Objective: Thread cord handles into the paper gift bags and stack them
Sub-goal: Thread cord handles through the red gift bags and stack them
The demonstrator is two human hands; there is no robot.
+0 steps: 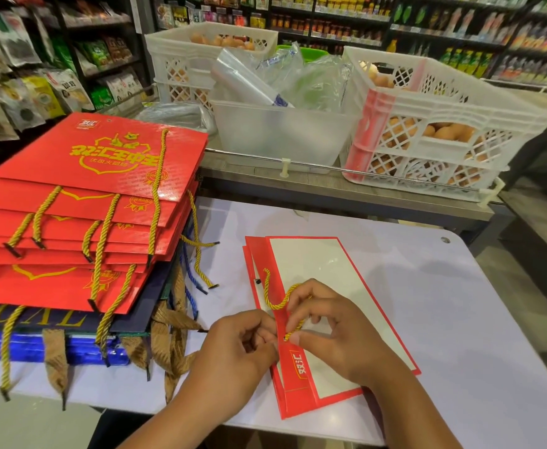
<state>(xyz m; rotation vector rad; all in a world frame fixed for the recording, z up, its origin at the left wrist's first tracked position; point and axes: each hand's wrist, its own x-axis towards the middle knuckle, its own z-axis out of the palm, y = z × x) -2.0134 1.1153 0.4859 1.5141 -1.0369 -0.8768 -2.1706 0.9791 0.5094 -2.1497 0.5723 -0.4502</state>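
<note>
Evidently pinching gold cord (273,301) with right hand (327,332) to feed the hole, left hand (236,351) gripping flat bag (337,306) to steady it.

Stocked shop shelves (330,24) (blurred) behind table (460,303).

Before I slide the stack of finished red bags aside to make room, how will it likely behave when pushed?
The stack of red bags is fanned, not squared, so it would probably shear and slide apart. Its glossy faces look slippery. The loose gold cords hang over the table edge and may snag or drag.
</note>
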